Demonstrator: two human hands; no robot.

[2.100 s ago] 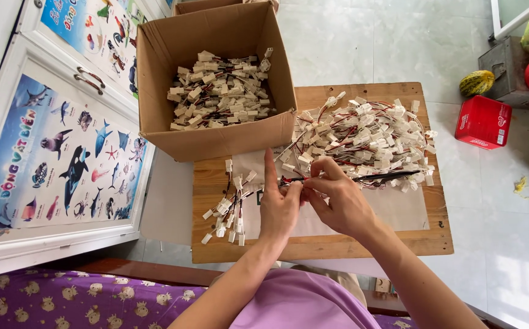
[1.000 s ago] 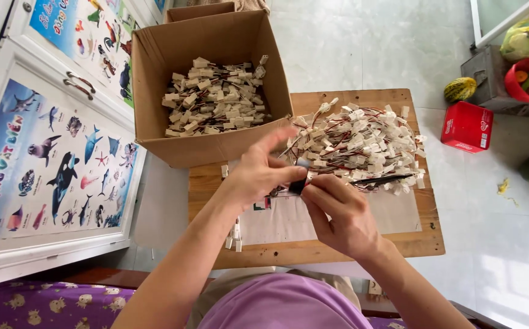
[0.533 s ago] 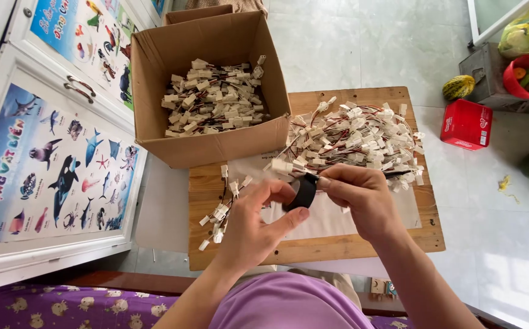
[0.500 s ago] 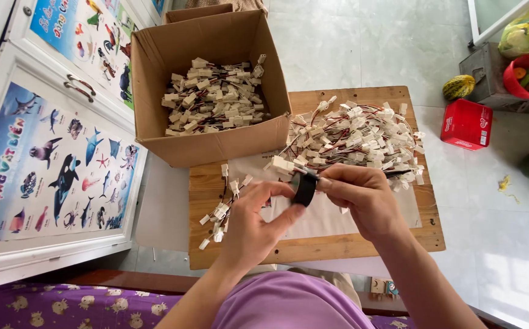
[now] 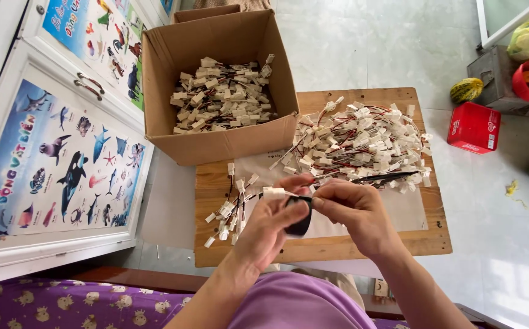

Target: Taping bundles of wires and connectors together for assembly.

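My left hand (image 5: 270, 228) and my right hand (image 5: 353, 210) meet above the front edge of the wooden board (image 5: 362, 247), fingertips close together; between them I hold a roll of black tape (image 5: 300, 218), the left fingers curled round its lower side and the right thumb and forefinger pinched at its upper rim; a white connector (image 5: 273, 193) sits on top of my left fingers, just beside the roll, so both hands are closed on work rather than spread. A small cluster of wired connectors (image 5: 231, 204) lies at the board's front left corner, partly on a sheet of pale paper (image 5: 398, 210); a large heap of white connectors with red and black wires (image 5: 362, 143) fills the rear right part of the board; a black pen-like tool (image 5: 386, 177) rests at the heap's near edge. A cardboard box (image 5: 216, 79) holding more connectors overlaps the board's rear left corner; a red box (image 5: 474, 127) stands on the floor, off the right edge.
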